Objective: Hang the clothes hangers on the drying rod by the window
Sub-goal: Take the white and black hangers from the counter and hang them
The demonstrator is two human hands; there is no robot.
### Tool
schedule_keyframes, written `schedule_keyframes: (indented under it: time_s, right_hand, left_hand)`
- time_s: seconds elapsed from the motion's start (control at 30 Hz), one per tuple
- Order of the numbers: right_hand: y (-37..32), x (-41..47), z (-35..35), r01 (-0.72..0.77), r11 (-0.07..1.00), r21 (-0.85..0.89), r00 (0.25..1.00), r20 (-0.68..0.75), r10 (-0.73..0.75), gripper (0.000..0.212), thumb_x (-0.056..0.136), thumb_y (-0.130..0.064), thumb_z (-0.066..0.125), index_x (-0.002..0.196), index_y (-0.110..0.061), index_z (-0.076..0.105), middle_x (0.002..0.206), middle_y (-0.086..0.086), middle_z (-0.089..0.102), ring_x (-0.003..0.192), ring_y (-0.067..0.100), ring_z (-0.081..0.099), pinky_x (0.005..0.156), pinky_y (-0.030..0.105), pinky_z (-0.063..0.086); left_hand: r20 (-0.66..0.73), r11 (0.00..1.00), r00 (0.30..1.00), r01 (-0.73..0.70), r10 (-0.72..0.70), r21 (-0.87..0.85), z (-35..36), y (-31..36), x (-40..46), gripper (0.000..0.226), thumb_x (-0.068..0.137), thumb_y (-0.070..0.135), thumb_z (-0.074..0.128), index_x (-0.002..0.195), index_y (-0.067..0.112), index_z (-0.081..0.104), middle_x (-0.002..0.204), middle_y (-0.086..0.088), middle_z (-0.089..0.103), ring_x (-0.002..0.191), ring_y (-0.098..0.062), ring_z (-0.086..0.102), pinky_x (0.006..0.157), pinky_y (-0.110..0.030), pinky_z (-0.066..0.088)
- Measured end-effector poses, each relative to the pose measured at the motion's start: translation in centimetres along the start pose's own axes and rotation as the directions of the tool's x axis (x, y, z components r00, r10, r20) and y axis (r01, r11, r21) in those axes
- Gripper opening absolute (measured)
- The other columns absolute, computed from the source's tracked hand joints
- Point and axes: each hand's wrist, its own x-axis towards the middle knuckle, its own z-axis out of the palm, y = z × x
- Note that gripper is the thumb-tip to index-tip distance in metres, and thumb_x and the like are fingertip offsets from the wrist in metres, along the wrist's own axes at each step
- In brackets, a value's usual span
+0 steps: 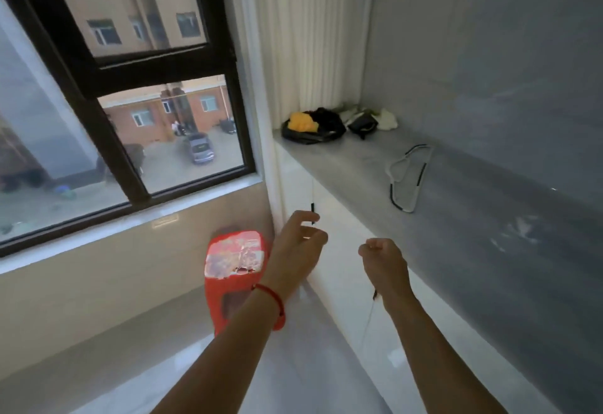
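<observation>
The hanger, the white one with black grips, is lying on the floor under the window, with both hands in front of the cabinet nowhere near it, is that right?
Not quite. The head view shows the hanger lying on the grey countertop along the right wall, not on the floor under the window. The rest holds: it is white with black grips, and the left hand and right hand are in front of the cabinet, clear of it.

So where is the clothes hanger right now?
The clothes hanger lies flat on the grey countertop at the right, beyond both hands and nearer than the pile of clothes.

Soft daylight from the window [130, 94], dim grainy interior, bowed wide-angle edges.
</observation>
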Motion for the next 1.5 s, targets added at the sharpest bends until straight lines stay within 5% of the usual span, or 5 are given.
schedule_keyframes:
  time_s: [0.13,0.57,0.93,1.3,1.5]
  right_hand:
    - [1.8,5.0,0.8,-0.091,0.993,-0.071,0.985,-0.154,0.08,0.014,0.085,-0.028,0.054,0.087,-0.015,0.051,0.086,0.005,0.051,0.083,0.023,0.05,0.065,0.031,0.039]
    - [3.1,25.0,0.8,-0.31,0.676,-0.668,0.95,-0.247,0.192,0.097,0.091,-0.06,0.049,0.159,0.0,0.012,0.161,0.033,0.015,0.149,0.048,0.015,0.12,0.065,0.013]
    - [0.9,33.2,-1.8,-0.253,0.635,-0.73,0.961,-0.116,0.25,0.095,0.074,-0.056,0.079,0.138,0.006,0.047,0.143,0.023,0.046,0.131,0.045,0.04,0.104,0.046,0.038]
    - [0.9,17.1,4.2,-0.188,0.965,-0.185,0.966,0.144,0.216,0.1,0.059,-0.046,0.082,0.135,0.004,0.041,0.135,0.021,0.054,0.119,0.034,0.059,0.096,0.04,0.054]
    - [-3.2,-3.5,6.6,-0.247,0.952,0.178,0.818,0.566,0.106,0.023,0.085,-0.027,0.069,0.075,-0.008,0.062,0.066,0.013,0.055,0.059,0.025,0.053,0.051,0.03,0.038]
  left_hand:
    - [0.076,0.999,0.997,0.027,-0.026,-0.017,2.3,0.1,4.6,0.043,0.077,0.033,0.06,0.118,0.025,0.061,0.099,-0.001,0.067,0.087,-0.019,0.066,0.081,-0.041,0.057]
    - [-0.039,0.988,0.988,0.152,-0.152,-0.013,6.3,0.8,12.5,0.033,0.091,0.018,0.06,0.124,0.022,0.059,0.105,-0.004,0.068,0.085,-0.018,0.065,0.076,-0.043,0.059]
    - [-0.221,0.97,0.945,0.231,-0.242,-0.074,6.1,-0.8,11.7,0.028,0.089,0.017,0.06,0.115,0.027,0.059,0.105,-0.007,0.07,0.087,-0.023,0.068,0.077,-0.044,0.06]
    - [-0.238,0.966,0.937,0.244,-0.257,-0.083,2.0,-2.5,3.1,0.027,0.095,0.011,0.056,0.121,0.021,0.058,0.107,-0.007,0.07,0.099,-0.023,0.068,0.074,-0.035,0.058]
    - [-0.272,0.976,0.937,0.204,-0.219,-0.083,-3.0,-4.3,-6.2,0.018,0.099,0.021,0.057,0.116,0.02,0.064,0.107,-0.007,0.07,0.097,-0.026,0.068,0.079,-0.044,0.062]
